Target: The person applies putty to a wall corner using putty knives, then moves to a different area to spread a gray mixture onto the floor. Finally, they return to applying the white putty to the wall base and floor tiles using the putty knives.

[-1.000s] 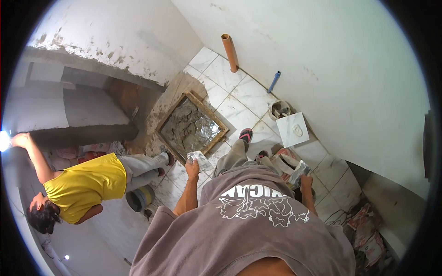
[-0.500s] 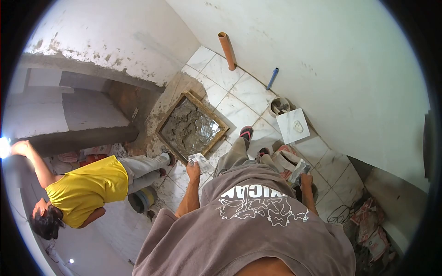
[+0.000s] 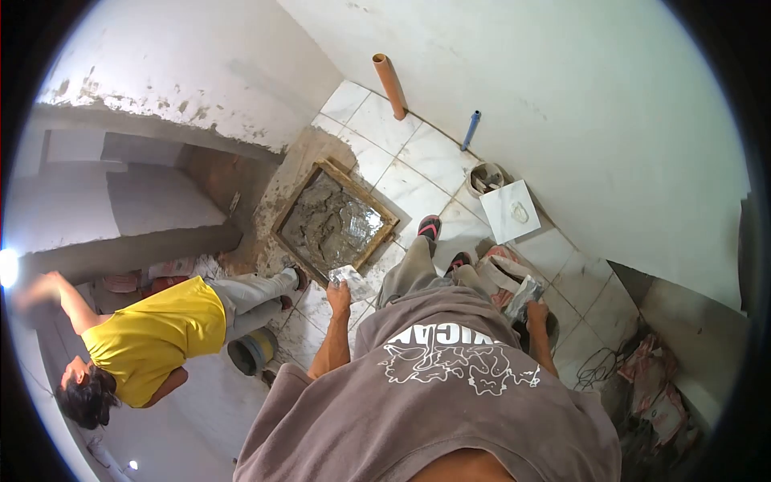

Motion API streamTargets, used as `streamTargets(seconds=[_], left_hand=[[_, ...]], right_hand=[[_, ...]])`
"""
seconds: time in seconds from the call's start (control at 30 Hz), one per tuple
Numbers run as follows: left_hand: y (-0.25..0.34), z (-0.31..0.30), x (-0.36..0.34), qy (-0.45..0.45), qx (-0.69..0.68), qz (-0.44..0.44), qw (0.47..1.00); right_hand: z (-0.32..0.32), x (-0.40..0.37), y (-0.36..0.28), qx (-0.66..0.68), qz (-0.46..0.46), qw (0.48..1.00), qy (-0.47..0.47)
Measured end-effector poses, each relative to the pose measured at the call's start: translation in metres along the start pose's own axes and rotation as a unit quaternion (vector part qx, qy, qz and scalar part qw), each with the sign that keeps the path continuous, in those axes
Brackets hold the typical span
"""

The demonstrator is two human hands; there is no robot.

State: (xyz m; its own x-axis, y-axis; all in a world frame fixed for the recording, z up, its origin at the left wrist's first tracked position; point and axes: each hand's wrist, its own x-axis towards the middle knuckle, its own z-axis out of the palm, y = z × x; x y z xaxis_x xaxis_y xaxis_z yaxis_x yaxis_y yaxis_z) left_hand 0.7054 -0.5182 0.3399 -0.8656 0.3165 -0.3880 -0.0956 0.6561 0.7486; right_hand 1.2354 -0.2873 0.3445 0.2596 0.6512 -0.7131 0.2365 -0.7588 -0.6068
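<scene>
My left hand is closed on a flat, mortar-smeared trowel, close to the lower edge of a wooden frame. Wet grey mortar lies inside that frame. On the other side of my body, my right hand grips a grey, flat-bladed tool; its exact shape is hard to make out. A dark bucket is partly hidden beside this hand, and an opened sack lies just above it.
A co-worker in a yellow shirt stands at left, one arm raised. A yellow-grey bucket is nearby. An orange pipe and blue pipe rise along the wall. A loose tile leans on a bucket.
The co-worker's raised hand has moved down and is blurred. My right hand has shifted slightly upward with its tool. My left hand stays almost where it was.
</scene>
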Motion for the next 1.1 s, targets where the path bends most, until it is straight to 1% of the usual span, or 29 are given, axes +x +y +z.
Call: streamTargets(seconds=[0.07,0.1,0.2,0.27,0.3,0.33,0.37,0.4,0.43,0.47,0.53,0.63,0.73,0.8,0.87,0.9,0.93,1.0,1.1], left_hand=[[0.010,0.002,-0.004,-0.011,-0.008,-0.016,1.000],[0.006,0.003,-0.002,-0.009,0.001,-0.002,1.000],[-0.012,0.002,0.009,-0.006,0.033,0.050,0.998],[-0.015,0.002,0.015,-0.017,0.063,0.097,0.993],[-0.001,0.001,0.012,-0.022,0.080,0.096,0.992],[0.006,-0.003,0.013,-0.044,0.111,0.127,0.985],[0.004,0.004,0.017,-0.030,0.044,0.143,0.988],[0.024,0.003,0.011,-0.063,0.075,0.081,0.992],[-0.001,0.004,0.035,-0.102,0.031,0.046,0.993],[0.006,0.014,0.033,-0.100,0.008,0.118,0.988],[0.063,0.040,0.005,-0.119,-0.050,0.066,0.989],[0.069,0.088,0.010,-0.162,0.006,0.078,0.984],[0.070,0.148,0.011,-0.197,0.131,0.136,0.962],[0.081,0.188,-0.002,-0.258,0.110,0.122,0.952],[0.065,0.225,0.002,-0.321,0.086,0.099,0.938],[0.046,0.244,0.004,-0.323,0.047,0.098,0.940],[0.046,0.257,0.005,-0.330,0.135,0.089,0.930],[0.040,0.294,0.003,-0.335,0.107,0.144,0.925],[0.019,0.334,0.009,-0.337,0.107,0.162,0.921]], right_hand=[[-0.008,-0.004,0.006,-0.023,-0.042,0.999,-0.011],[-0.011,-0.006,0.007,-0.034,-0.062,0.997,-0.015],[-0.014,-0.005,0.015,-0.055,-0.080,0.995,0.007],[-0.016,-0.008,0.009,-0.125,-0.063,0.990,0.023],[-0.013,-0.003,0.015,-0.175,-0.092,0.979,0.044],[-0.014,0.005,0.024,-0.227,-0.114,0.965,0.068],[-0.013,0.010,0.029,-0.311,-0.137,0.937,0.086],[-0.018,0.019,0.042,-0.379,-0.188,0.905,0.033],[-0.006,-0.002,0.005,-0.370,-0.109,0.920,0.065],[-0.001,-0.018,-0.018,-0.312,-0.150,0.936,0.057],[0.010,-0.003,-0.011,-0.313,-0.217,0.921,0.084],[0.027,0.031,-0.006,-0.309,-0.310,0.895,0.086],[0.051,0.081,-0.003,-0.353,-0.384,0.847,0.108],[0.067,0.125,0.010,-0.378,-0.434,0.811,0.103],[0.085,0.168,0.013,-0.398,-0.475,0.777,0.108],[0.094,0.194,0.022,-0.445,-0.451,0.768,0.094],[0.102,0.217,0.026,-0.449,-0.461,0.759,0.096],[0.116,0.265,0.029,-0.459,-0.486,0.737,0.105],[0.136,0.321,0.039,-0.475,-0.495,0.719,0.107]])
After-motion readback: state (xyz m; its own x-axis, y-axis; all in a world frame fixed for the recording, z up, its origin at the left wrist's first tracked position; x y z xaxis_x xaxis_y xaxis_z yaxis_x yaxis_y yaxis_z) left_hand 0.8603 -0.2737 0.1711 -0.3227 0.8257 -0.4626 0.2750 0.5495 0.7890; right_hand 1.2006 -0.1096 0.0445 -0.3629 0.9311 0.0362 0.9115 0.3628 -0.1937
